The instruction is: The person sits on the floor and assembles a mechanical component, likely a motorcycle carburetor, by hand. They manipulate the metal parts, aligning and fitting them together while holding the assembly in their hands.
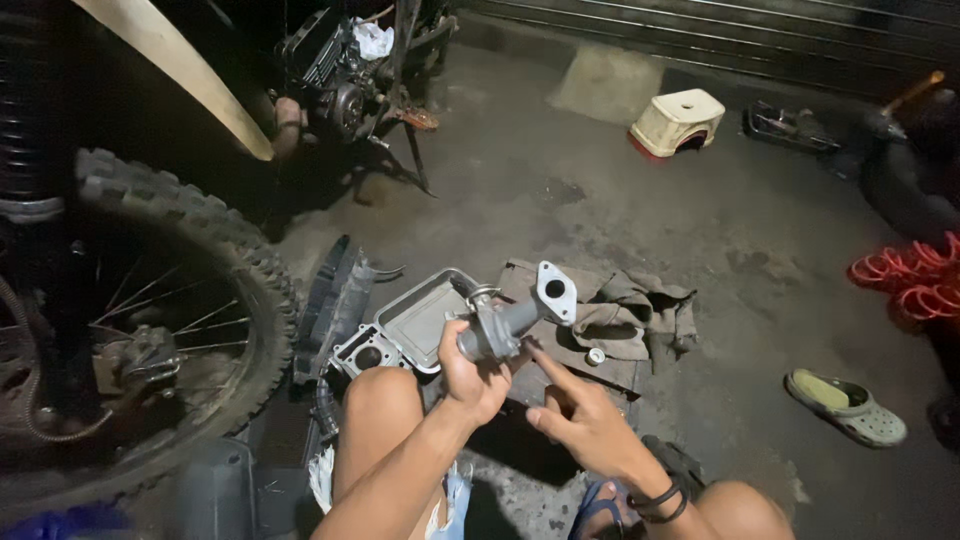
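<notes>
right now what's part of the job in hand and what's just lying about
In hand: left hand holding the grey metal part; right hand pointing at it; metal tray; rag.

Lying about: stool, clog, red coil, knobbly wheel.

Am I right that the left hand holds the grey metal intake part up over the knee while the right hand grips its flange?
Not quite. The head view shows the left hand holding the grey metal intake part, but the right hand does not grip its flange; it is below the part, its index finger pointing up at the body.
</notes>
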